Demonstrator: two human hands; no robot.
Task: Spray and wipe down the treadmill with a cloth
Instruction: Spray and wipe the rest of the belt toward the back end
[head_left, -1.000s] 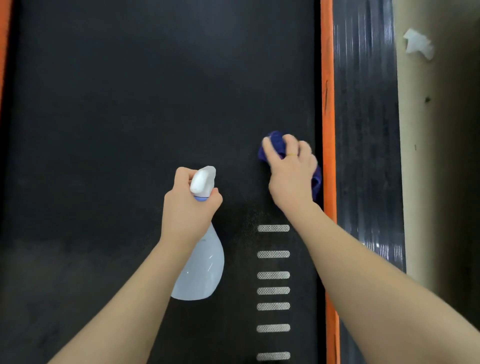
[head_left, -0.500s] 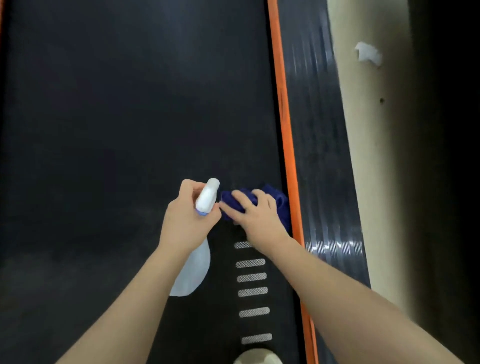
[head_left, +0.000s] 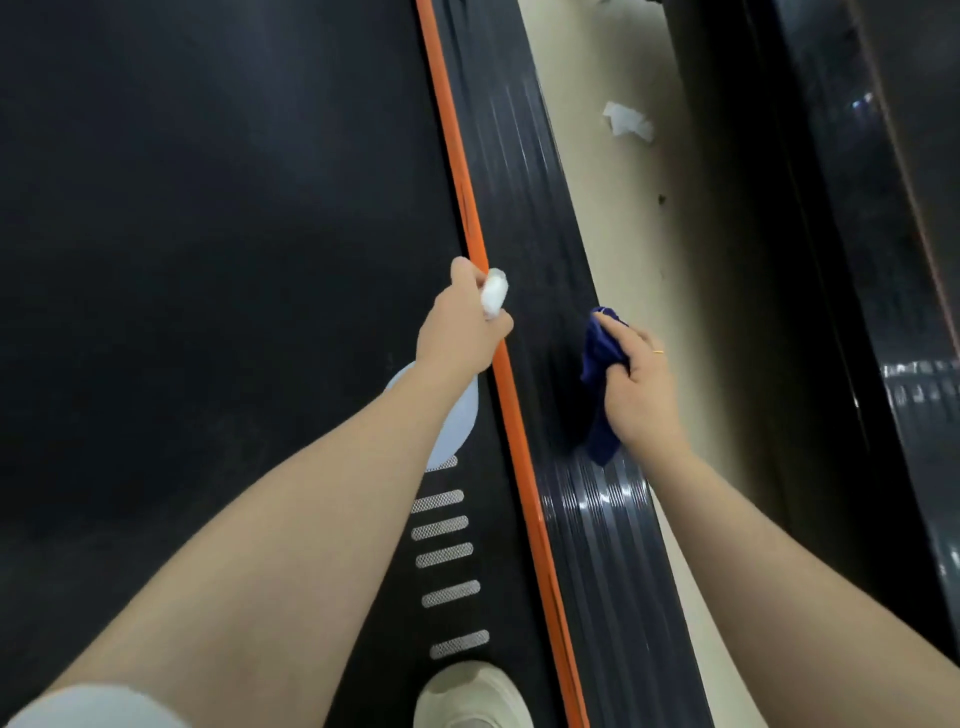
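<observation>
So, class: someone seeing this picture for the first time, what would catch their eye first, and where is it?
The bright orange strip cuts diagonally between the black belt and the ribbed side rail. Mid-frame, the left hand grips a white spray bottle over the strip, while the right hand holds a dark blue cloth over the rail. A crumpled white scrap lies on the floor, upper right.

No legible text or labels.

- treadmill belt (head_left: 208, 260): black, with a column of short white mesh-patterned bars (head_left: 441, 527)
- trim strip (head_left: 470, 218): orange
- side rail (head_left: 519, 208): glossy black, ribbed lengthwise
- cloth (head_left: 597, 364): dark blue
- spray bottle (head_left: 452, 415): pale, white head
- floor (head_left: 623, 218): beige
- shoe (head_left: 470, 699): off-white
</observation>
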